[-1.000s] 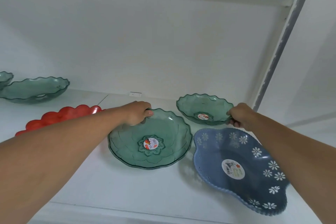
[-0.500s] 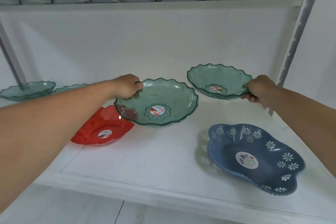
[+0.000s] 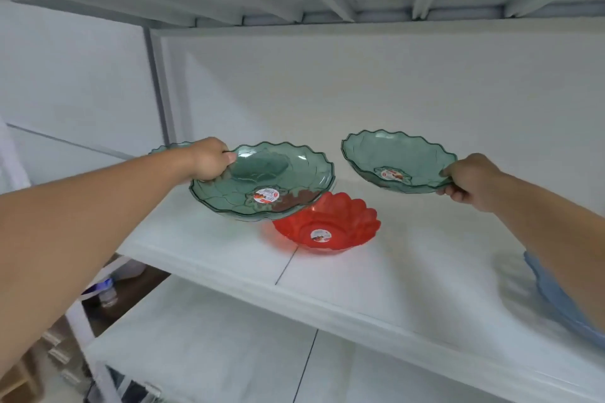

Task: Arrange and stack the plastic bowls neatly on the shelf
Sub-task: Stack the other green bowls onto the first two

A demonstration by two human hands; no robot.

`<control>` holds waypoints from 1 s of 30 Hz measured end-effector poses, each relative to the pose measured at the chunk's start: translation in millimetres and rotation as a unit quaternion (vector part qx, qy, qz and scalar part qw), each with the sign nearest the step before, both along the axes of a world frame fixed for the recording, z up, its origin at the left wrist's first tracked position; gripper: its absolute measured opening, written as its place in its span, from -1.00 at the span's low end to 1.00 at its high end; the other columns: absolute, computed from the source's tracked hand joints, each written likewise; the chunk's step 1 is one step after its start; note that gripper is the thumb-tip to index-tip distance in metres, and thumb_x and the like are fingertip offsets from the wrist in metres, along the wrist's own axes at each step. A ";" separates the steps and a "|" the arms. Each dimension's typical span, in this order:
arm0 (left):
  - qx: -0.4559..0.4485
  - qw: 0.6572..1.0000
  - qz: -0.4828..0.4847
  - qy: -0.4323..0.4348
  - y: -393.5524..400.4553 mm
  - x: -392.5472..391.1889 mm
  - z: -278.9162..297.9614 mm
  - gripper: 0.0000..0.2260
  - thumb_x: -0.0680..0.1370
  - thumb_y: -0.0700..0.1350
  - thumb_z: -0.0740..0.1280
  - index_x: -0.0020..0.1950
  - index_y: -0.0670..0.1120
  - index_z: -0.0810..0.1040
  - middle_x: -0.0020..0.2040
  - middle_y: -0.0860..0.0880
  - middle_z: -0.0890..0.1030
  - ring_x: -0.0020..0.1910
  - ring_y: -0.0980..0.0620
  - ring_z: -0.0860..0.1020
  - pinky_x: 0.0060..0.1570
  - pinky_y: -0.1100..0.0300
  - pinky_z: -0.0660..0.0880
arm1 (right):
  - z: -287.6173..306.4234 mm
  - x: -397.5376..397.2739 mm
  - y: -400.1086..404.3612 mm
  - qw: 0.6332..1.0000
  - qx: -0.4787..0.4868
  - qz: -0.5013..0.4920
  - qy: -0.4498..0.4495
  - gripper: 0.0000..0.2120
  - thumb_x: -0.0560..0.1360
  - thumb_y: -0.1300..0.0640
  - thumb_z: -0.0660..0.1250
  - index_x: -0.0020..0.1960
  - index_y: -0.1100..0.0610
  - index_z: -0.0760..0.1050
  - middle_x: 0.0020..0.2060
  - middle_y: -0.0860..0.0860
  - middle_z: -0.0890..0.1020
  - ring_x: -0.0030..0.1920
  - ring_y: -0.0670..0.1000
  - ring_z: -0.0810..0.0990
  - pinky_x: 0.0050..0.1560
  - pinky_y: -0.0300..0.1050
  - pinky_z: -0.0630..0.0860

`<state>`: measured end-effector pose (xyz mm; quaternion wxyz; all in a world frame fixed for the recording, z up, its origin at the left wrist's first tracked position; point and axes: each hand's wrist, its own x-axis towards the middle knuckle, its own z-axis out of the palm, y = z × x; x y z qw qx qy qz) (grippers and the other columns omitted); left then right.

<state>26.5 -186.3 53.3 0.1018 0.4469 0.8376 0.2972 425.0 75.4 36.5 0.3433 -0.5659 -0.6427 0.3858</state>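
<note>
We hold two see-through green plastic bowls above a white shelf (image 3: 376,275). Our left hand (image 3: 209,159) pinches the wavy rim of the large green bowl (image 3: 262,185), which hangs partly over a red bowl (image 3: 327,227) resting on the shelf. Our right hand (image 3: 471,180) grips the rim of the smaller green bowl (image 3: 397,162), its fingers closed around the edge. A blue bowl (image 3: 550,298) peeks out at far right. These bowls look light, stiff and smooth; the scalloped rims seem the surest hold.
</note>
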 end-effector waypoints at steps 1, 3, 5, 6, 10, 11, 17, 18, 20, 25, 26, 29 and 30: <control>0.002 1.000 0.005 -0.001 -9.9 -17.2 -3.0 -0.70 0.76 -0.08 0.18 0.09 -0.28 0.59 -0.18 -0.12 0.65 -0.27 -0.08 0.55 -0.29 0.15 0.49 | -2.2 -21.1 -8.1 1.000 -0.004 0.000 0.001 -0.82 0.62 0.36 0.23 -0.13 0.35 0.53 -0.34 0.28 0.64 -0.47 0.07 0.44 -0.60 -0.22 0.38; 0.003 1.000 0.015 -0.003 -27.0 -53.1 -9.1 -0.70 0.76 -0.09 0.17 0.09 -0.27 0.59 -0.15 -0.13 0.66 -0.27 -0.07 0.56 -0.27 0.15 0.52 | -5.7 -63.4 -21.4 1.000 -0.017 0.001 0.000 -0.83 0.63 0.36 0.22 -0.10 0.37 0.52 -0.34 0.28 0.63 -0.46 0.08 0.43 -0.62 -0.24 0.35; -0.002 1.000 0.018 -0.011 -40.0 -92.4 -15.7 -0.67 0.76 -0.06 0.17 0.14 -0.30 0.58 -0.04 -0.21 0.69 -0.16 -0.15 0.62 -0.07 0.04 0.59 | -10.1 -104.1 -33.4 1.000 -0.028 0.004 0.008 -0.85 0.63 0.36 0.22 -0.04 0.39 0.53 -0.35 0.27 0.62 -0.46 0.09 0.42 -0.64 -0.25 0.34; -0.003 1.000 0.022 -0.011 -46.0 -109.5 -16.8 -0.66 0.76 -0.05 0.17 0.15 -0.31 0.58 0.02 -0.26 0.69 -0.11 -0.18 0.63 0.03 -0.02 0.60 | -11.9 -122.1 -38.3 0.999 -0.030 0.005 0.013 -0.85 0.63 0.36 0.22 -0.02 0.40 0.53 -0.35 0.27 0.62 -0.46 0.09 0.42 -0.65 -0.26 0.34; -0.014 0.999 0.033 -0.014 -60.6 -171.2 -15.2 -0.64 0.76 -0.03 0.18 0.17 -0.32 0.58 0.08 -0.31 0.69 -0.15 -0.16 0.59 0.08 -0.06 0.59 | -15.5 -186.2 -50.5 0.999 -0.030 0.015 0.021 -0.84 0.64 0.36 0.22 0.05 0.45 0.53 -0.35 0.29 0.61 -0.51 0.08 0.40 -0.66 -0.24 0.33; -0.024 0.999 0.039 -0.013 -61.2 -185.7 -15.3 -0.64 0.76 -0.03 0.18 0.16 -0.32 0.59 0.08 -0.31 0.70 -0.15 -0.15 0.59 0.07 -0.05 0.59 | -14.8 -200.0 -51.0 0.999 -0.029 0.016 0.022 -0.84 0.64 0.36 0.22 0.08 0.44 0.53 -0.35 0.30 0.62 -0.54 0.07 0.42 -0.66 -0.24 0.34; -0.040 0.996 0.082 -0.008 -60.7 -252.0 -24.5 -0.60 0.76 -0.01 0.18 0.14 -0.33 0.61 0.04 -0.30 0.72 0.09 -0.32 0.68 0.15 -0.09 0.60 | -14.1 -272.5 -37.7 0.998 -0.030 0.050 0.011 -0.86 0.63 0.36 0.23 0.07 0.42 0.54 -0.44 0.26 0.64 -0.57 0.03 0.47 -0.62 -0.22 0.36; -0.040 0.996 0.085 -0.005 -60.0 -259.2 -25.3 -0.59 0.76 -0.02 0.17 0.14 -0.34 0.62 0.04 -0.31 0.73 0.09 -0.33 0.68 0.17 -0.11 0.60 | -14.0 -283.6 -35.5 0.998 -0.027 0.054 0.006 -0.86 0.63 0.36 0.23 0.05 0.42 0.54 -0.47 0.24 0.63 -0.55 0.04 0.46 -0.61 -0.21 0.36; -0.041 0.995 0.091 0.001 -55.1 -276.6 -24.1 -0.59 0.76 -0.04 0.18 0.13 -0.37 0.63 0.05 -0.33 0.73 0.02 -0.31 0.69 0.17 -0.13 0.60 | -11.7 -304.5 -31.1 0.998 -0.022 0.058 -0.003 -0.84 0.64 0.36 0.22 0.01 0.43 0.54 -0.47 0.24 0.62 -0.54 0.06 0.45 -0.63 -0.22 0.36; -0.046 0.995 0.087 0.003 -32.0 -330.9 -19.9 -0.61 0.76 -0.05 0.19 0.15 -0.37 0.63 0.07 -0.33 0.73 0.03 -0.29 0.68 0.19 -0.13 0.59 | -15.5 -351.8 -15.3 0.999 -0.027 0.041 -0.006 -0.82 0.64 0.35 0.23 0.10 0.46 0.55 -0.47 0.25 0.64 -0.56 0.05 0.46 -0.65 -0.25 0.37; -0.040 0.996 0.080 0.001 -24.4 -342.9 -19.7 -0.60 0.76 -0.05 0.19 0.14 -0.36 0.64 0.05 -0.31 0.73 0.05 -0.30 0.69 0.20 -0.14 0.61 | -18.1 -360.2 -12.3 0.999 -0.028 0.032 -0.008 -0.81 0.64 0.35 0.24 0.12 0.47 0.55 -0.46 0.26 0.64 -0.56 0.05 0.46 -0.65 -0.25 0.37; -0.028 0.998 0.061 -0.009 3.0 -377.6 -21.0 -0.62 0.76 -0.06 0.18 0.14 -0.35 0.63 0.05 -0.30 0.74 -0.08 -0.22 0.63 0.15 -0.10 0.61 | -23.1 -380.8 -8.5 1.000 -0.028 0.001 -0.009 -0.77 0.64 0.35 0.24 0.18 0.49 0.54 -0.36 0.31 0.65 -0.57 0.05 0.45 -0.65 -0.26 0.36; -0.023 0.998 0.053 -0.009 13.1 -389.1 -21.7 -0.62 0.75 -0.06 0.18 0.15 -0.36 0.62 0.06 -0.32 0.73 -0.10 -0.21 0.61 0.12 -0.09 0.61 | -24.7 -386.2 -8.2 0.999 -0.030 -0.009 -0.007 -0.77 0.64 0.35 0.24 0.19 0.50 0.54 -0.33 0.32 0.65 -0.59 0.05 0.45 -0.65 -0.27 0.35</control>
